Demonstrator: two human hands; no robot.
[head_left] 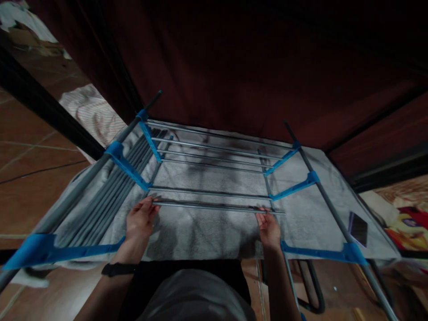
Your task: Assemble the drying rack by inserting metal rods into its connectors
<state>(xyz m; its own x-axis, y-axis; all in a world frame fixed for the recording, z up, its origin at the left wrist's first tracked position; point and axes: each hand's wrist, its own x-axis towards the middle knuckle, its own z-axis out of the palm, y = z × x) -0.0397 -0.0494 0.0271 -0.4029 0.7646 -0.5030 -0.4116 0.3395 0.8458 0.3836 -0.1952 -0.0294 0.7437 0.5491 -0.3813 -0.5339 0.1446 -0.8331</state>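
A thin grey metal rod (210,206) lies crosswise between my two hands. My left hand (141,217) pinches its left end, close to a blue plastic bracket (129,170). Near the other end, my right hand (268,227) has its fingers closed on the rod, whose tip sticks out past them. Around my hands stands a partly built rack of grey tubes (325,196) and blue brackets. Several crossbars (207,192) span its two sides beyond the rod. Nearer me, a right-hand blue bracket (317,253) has no crossbar fitted.
Grey fleecy cloth (200,232) covers the table under the rack. Several loose tubes (110,196) lie at the left. A phone (357,228) rests at the right edge. Dark red curtains (227,67) hang behind. Colourful fabric (409,227) is at the far right.
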